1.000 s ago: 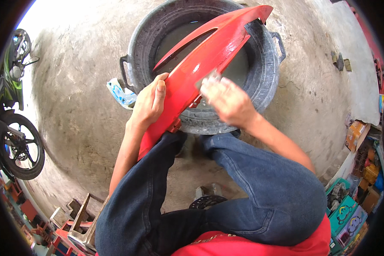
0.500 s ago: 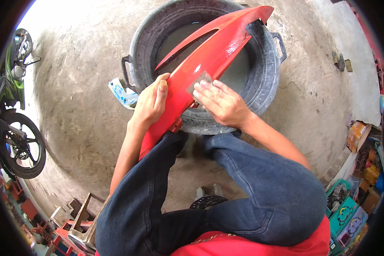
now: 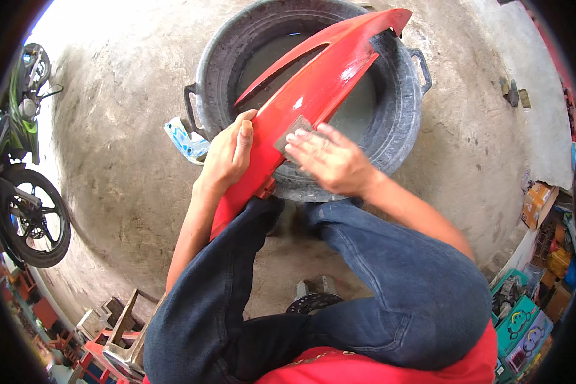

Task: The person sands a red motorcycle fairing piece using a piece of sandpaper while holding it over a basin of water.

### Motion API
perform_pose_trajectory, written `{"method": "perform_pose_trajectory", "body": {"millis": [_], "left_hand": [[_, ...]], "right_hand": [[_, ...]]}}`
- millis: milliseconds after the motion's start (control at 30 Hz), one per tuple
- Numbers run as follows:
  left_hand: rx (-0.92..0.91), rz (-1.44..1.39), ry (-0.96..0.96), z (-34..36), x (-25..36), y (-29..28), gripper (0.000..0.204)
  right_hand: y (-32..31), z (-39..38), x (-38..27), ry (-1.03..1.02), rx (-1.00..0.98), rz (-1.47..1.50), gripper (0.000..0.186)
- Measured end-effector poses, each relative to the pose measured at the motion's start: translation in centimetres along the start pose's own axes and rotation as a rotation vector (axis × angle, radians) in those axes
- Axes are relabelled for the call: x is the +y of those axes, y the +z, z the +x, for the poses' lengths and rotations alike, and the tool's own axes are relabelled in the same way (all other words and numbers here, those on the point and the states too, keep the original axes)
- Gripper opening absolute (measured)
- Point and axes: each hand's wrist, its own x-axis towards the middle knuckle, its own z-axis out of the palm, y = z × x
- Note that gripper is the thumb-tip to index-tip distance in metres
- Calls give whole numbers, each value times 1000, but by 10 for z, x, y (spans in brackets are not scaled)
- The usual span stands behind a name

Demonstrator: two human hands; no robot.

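A long, glossy red motorcycle body panel (image 3: 313, 89) slants from my left thigh up across a dark tub. Wet shine shows on its surface, and its far end forks around an opening. My left hand (image 3: 229, 152) grips the panel's left edge, thumb on top. My right hand (image 3: 331, 159), a little blurred, presses a small grey-brown piece of sandpaper (image 3: 288, 139) against the panel's right side with nearly straight fingers. Part of the sandpaper is hidden under those fingers.
The round black tub (image 3: 406, 115) holds murky water and has side handles. Beside it lies a blue-and-white curved piece (image 3: 184, 139). A motorcycle (image 3: 29, 211) stands at the left. Teal boxes (image 3: 515, 323) and clutter line the right; a wooden frame (image 3: 123, 339) is lower left.
My right hand and the sandpaper have slid slightly left and down along the panel. My left hand keeps its grip, and the panel has hardly moved.
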Motion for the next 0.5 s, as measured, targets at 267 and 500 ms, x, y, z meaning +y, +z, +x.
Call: {"method": "perform_pose_trajectory", "body": {"millis": [267, 500], "left_hand": [[35, 18, 37, 3, 7, 1, 62], [26, 27, 30, 0, -3, 4, 58]], "right_hand": [[-23, 2, 135, 459, 110, -275, 37], [-12, 19, 8, 37, -10, -140, 42]]}}
